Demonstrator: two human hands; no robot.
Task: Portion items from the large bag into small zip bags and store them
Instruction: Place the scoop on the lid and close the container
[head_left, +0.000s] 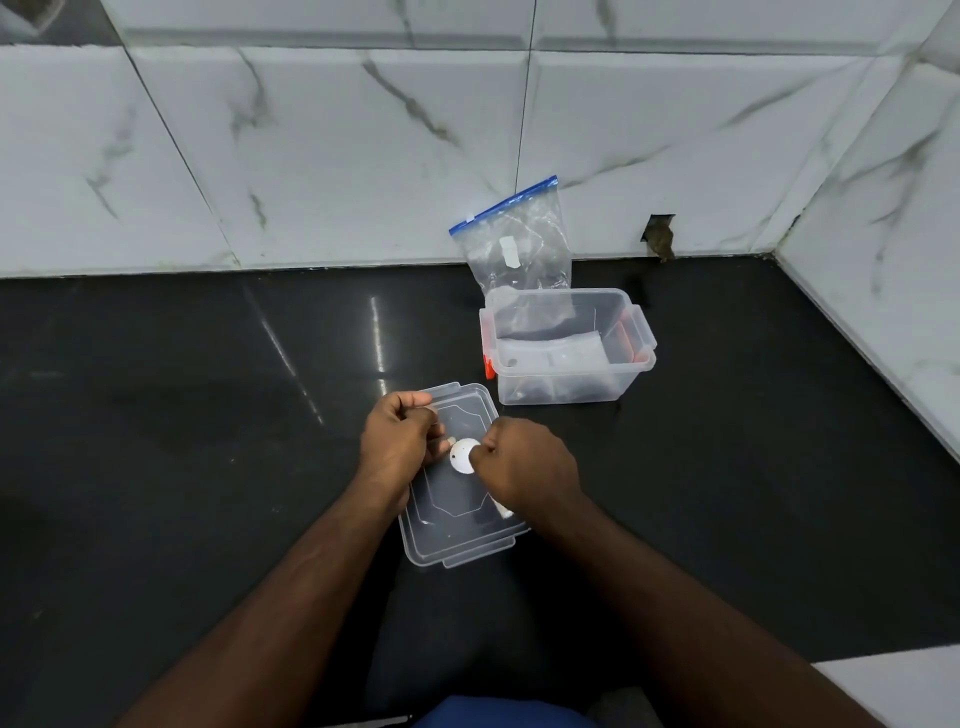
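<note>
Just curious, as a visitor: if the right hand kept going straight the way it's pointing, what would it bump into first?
The right hand points up-left, pinching a white disc. Straight on, it would likely first meet the left hand, close beyond the disc, above the clear lid. Depth is uncertain.

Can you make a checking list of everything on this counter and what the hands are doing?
Surface: dark glossy counter.
Job's things: large bag with blue zip leans on the wall; clear tub open, small bags inside; clear lid lies flat.
Clutter: nothing seen.
Hands: left hand and right hand pinch a small bag with a white disc over the lid.
Cables: nothing seen.
Surroundings: marble wall tiles, hole.
</note>
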